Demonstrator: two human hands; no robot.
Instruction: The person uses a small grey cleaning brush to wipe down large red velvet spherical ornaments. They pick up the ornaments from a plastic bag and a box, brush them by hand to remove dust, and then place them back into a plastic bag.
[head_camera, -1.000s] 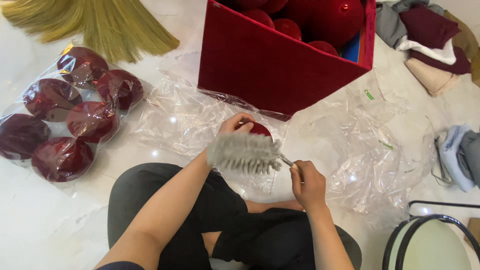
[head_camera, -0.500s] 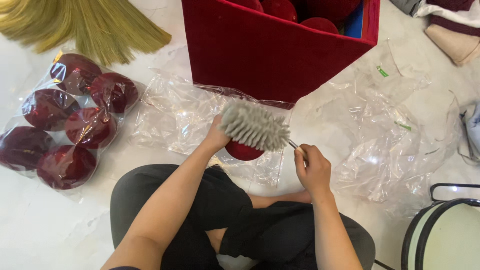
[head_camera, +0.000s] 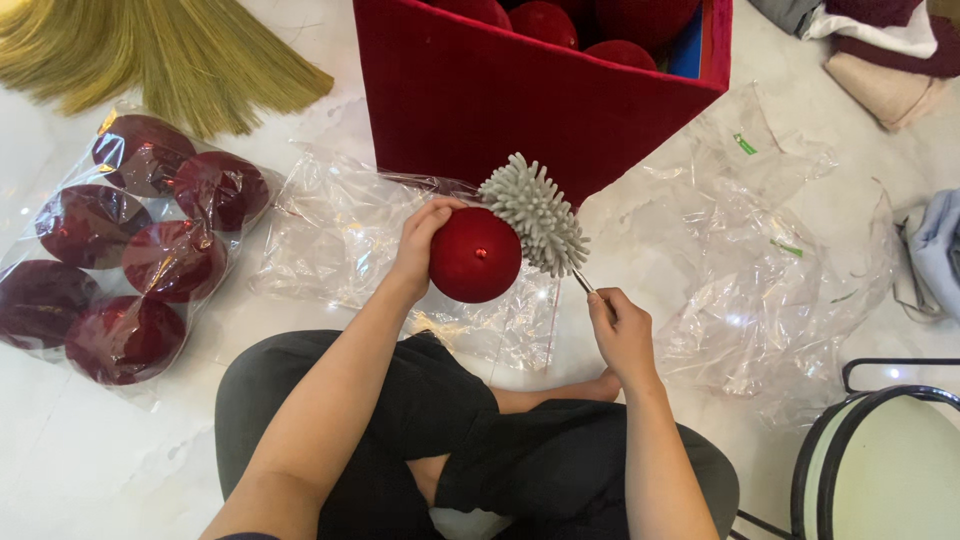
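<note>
Above the lap, red velvet ball (head_camera: 475, 256) cupped in left hand (head_camera: 420, 240), fingers wrapped around its far side. Grey nubbed duster brush (head_camera: 533, 213) pressed against ball's right side; thin handle pinched closed in right hand (head_camera: 620, 335). Judged mid-way: several like balls seen inside red box (head_camera: 520, 95) beyond, presumably finished; sealed clear pack of six balls (head_camera: 120, 250) at left untouched. Emptied clear wrappers (head_camera: 750, 260) spread across pale marble floor (head_camera: 100, 460). Straw broom (head_camera: 170, 50) top left, folded cloths (head_camera: 880, 50) top right, round stool (head_camera: 880, 460) lower right.
</note>
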